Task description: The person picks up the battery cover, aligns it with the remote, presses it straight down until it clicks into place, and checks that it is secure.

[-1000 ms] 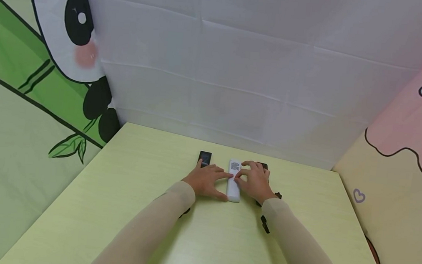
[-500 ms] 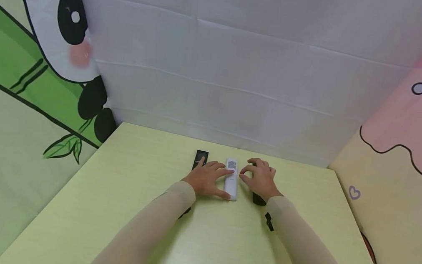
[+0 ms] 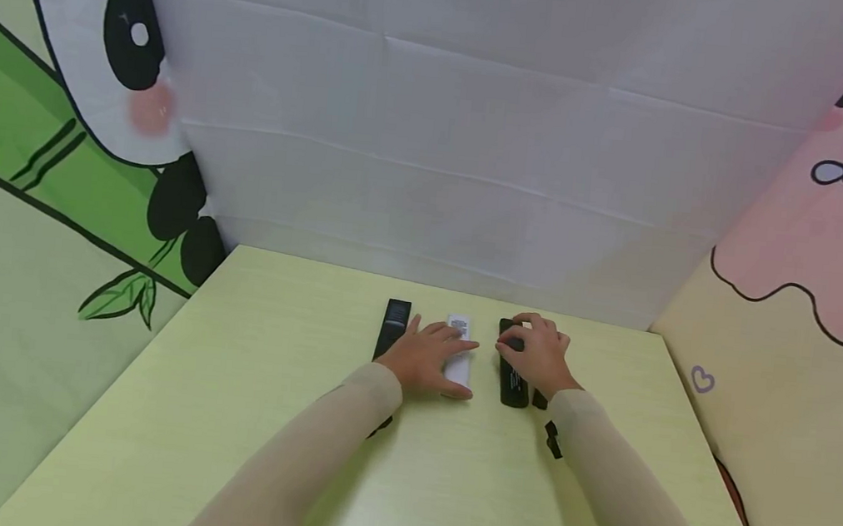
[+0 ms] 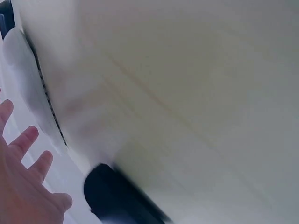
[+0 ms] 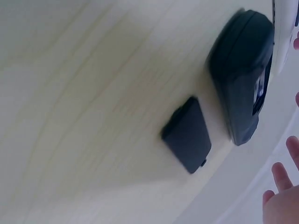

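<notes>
My left hand (image 3: 424, 359), fingers spread, is over a white remote control (image 3: 459, 368) lying on the table; whether it touches the remote I cannot tell. Left of that hand, partly covered by it, lies a black remote control (image 3: 393, 327). My right hand (image 3: 543, 359), fingers loosely bent and thumb near the index finger, is above a second black remote control (image 3: 514, 388). In the right wrist view this second black remote shows an open battery compartment (image 5: 259, 91) with something shiny inside. Beside it rests a small black battery cover (image 5: 189, 135). Nothing shows between the right fingers.
The pale wooden table (image 3: 245, 381) meets a white cloth backdrop (image 3: 448, 132) just behind the remotes. Printed cloth walls stand on both sides, a panda and bamboo (image 3: 145, 63) at left, a pink figure (image 3: 832, 215) at right.
My right hand has moved right, away from the white remote, to above the right-hand black remote. My left hand stays over the white remote. The view has turned slightly right.
</notes>
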Tool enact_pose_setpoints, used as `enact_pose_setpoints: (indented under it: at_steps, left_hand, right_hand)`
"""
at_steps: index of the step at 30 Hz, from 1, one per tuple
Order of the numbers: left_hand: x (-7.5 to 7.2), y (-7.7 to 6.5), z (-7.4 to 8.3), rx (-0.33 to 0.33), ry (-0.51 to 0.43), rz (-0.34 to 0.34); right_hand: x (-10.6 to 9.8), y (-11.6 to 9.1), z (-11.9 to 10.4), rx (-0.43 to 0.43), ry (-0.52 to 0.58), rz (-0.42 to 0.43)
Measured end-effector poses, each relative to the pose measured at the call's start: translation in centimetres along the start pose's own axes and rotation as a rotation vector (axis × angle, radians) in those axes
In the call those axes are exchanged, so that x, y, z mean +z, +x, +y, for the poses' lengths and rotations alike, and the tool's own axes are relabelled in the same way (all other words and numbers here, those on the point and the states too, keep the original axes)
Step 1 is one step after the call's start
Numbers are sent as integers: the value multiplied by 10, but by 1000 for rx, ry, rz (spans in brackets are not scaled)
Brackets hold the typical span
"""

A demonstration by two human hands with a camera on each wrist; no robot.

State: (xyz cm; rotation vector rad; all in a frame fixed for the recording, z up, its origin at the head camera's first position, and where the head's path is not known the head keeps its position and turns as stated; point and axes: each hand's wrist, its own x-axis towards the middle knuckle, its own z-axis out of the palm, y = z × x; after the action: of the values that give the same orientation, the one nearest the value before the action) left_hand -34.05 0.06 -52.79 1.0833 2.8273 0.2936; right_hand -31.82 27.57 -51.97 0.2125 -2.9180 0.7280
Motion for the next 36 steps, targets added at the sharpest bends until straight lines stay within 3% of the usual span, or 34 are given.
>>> enact_pose_setpoints:
  at_steps: [8,14,22,36]
  left_hand:
    - [-2,4,17,0,25,3]
    - [6,13,23,-10,84,4]
    - [12,21,31,-17,72,5]
    - [16,29,49,-43,148,-16]
  right_hand:
    - [-11,-6,21,70,-46,-22]
    - [-18,-14,32,112,-61,-30]
    - [-22,-21,47,171,-109,-81]
    - [-34,-31,60,216,-77,-181]
